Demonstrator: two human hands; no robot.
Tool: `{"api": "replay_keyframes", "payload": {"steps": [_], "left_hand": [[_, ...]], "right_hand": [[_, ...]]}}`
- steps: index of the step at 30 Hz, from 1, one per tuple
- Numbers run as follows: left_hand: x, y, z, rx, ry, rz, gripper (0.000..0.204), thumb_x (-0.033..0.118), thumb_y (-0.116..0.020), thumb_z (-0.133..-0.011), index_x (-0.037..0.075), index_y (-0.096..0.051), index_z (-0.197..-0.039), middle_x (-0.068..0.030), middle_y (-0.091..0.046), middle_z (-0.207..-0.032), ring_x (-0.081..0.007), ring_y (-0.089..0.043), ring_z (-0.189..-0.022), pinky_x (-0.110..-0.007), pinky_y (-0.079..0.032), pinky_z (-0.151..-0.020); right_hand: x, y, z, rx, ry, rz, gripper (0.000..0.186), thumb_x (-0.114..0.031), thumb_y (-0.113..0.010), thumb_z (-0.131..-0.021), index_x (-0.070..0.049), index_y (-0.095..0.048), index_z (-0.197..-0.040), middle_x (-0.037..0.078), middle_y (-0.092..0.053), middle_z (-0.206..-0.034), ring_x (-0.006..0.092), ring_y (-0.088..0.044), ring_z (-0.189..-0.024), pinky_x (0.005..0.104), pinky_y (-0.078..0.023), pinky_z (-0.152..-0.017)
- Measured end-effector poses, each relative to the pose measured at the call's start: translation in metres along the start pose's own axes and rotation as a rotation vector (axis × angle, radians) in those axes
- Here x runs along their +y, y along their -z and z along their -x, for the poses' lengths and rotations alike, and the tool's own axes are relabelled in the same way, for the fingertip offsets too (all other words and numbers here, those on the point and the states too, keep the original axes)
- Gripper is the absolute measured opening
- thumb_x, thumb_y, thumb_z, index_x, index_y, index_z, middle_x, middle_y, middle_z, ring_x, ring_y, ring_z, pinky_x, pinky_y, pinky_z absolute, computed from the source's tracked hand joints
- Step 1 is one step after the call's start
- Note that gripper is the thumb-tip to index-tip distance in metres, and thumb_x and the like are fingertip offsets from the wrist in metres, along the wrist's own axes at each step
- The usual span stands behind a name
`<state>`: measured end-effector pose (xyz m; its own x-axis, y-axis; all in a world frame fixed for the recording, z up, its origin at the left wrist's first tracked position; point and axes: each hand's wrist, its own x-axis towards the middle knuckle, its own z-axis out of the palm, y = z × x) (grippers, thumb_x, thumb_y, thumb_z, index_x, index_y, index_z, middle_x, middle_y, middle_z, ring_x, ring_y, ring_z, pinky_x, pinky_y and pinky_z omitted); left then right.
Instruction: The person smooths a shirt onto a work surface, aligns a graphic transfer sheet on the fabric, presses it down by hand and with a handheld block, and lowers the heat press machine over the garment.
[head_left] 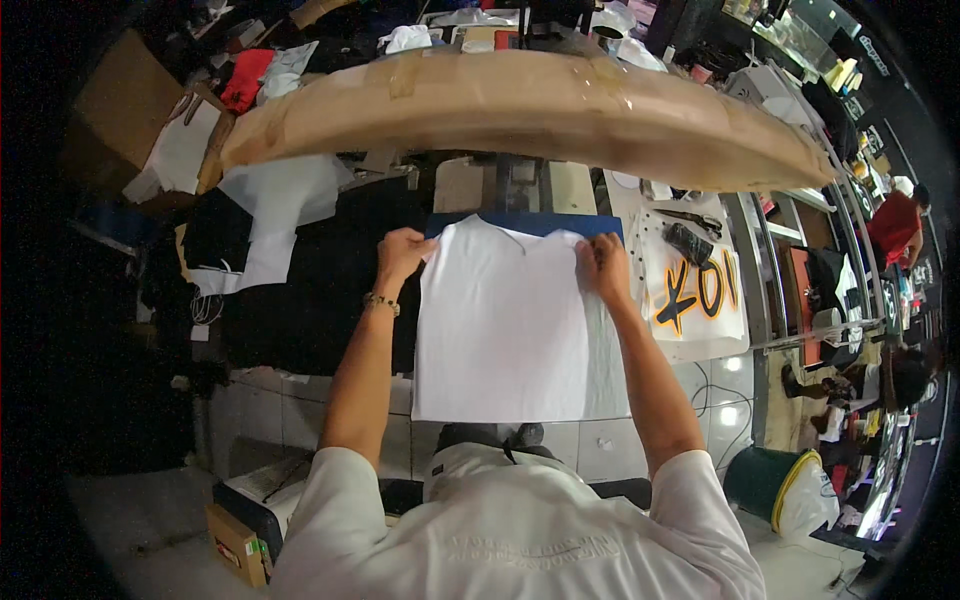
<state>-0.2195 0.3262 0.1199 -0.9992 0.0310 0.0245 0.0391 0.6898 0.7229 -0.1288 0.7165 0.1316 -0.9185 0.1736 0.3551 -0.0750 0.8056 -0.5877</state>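
Note:
A white shirt (500, 320) lies spread flat in front of me, its neckline at the far end. It rests on a flat board, blue along the far edge (590, 222) and greyish at the right (606, 370). My left hand (405, 252) pinches the shirt's far left corner. The far right corner is gripped by my right hand (604, 265), its fingers curled over the cloth. The shirt's near edge reaches the near side of the board.
A broad tan panel (520, 105) with tape on it spans overhead, beyond my hands. Dark cloth (330, 290) covers the surface at left. On the right, scissors (690, 218) and a black bundle (688, 243) lie by a printed sheet (715, 325). A green bin (765, 480) stands lower right.

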Motion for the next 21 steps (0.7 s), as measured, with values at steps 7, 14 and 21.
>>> {"api": "replay_keyframes", "payload": {"steps": [7,14,21], "left_hand": [[-0.002,0.016,-0.008,-0.245,0.281,0.39,0.017,0.015,-0.083,-0.086,0.002,-0.074,-0.087,-0.008,-0.074,-0.075,-0.013,-0.069,-0.063,-0.03,-0.055,-0.055],[-0.003,0.021,-0.01,-0.113,0.008,0.082,0.014,0.013,-0.08,-0.087,0.002,-0.072,-0.089,-0.0105,-0.073,-0.075,-0.0186,-0.07,-0.063,-0.034,-0.056,-0.061],[0.033,0.001,0.014,0.399,-0.406,-0.277,0.019,0.011,-0.073,-0.089,0.002,-0.069,-0.105,-0.0176,-0.07,-0.102,-0.0364,-0.066,-0.099,-0.048,-0.052,-0.088]], "right_hand": [[0.017,-0.009,-0.032,-0.002,-0.083,-0.043,0.027,-0.029,-0.07,-0.092,-0.003,-0.069,-0.087,0.021,-0.07,-0.081,0.0427,-0.067,-0.076,0.0491,-0.053,-0.07],[0.017,0.0,-0.019,0.096,-0.079,-0.004,0.021,-0.025,-0.078,-0.086,-0.005,-0.072,-0.09,0.019,-0.07,-0.08,0.0394,-0.067,-0.077,0.048,-0.053,-0.071],[-0.04,0.003,0.0,0.071,0.163,0.14,0.025,-0.004,-0.071,-0.081,-0.005,-0.071,-0.106,0.017,-0.068,-0.116,0.0414,-0.063,-0.104,0.0533,-0.051,-0.085]]}}
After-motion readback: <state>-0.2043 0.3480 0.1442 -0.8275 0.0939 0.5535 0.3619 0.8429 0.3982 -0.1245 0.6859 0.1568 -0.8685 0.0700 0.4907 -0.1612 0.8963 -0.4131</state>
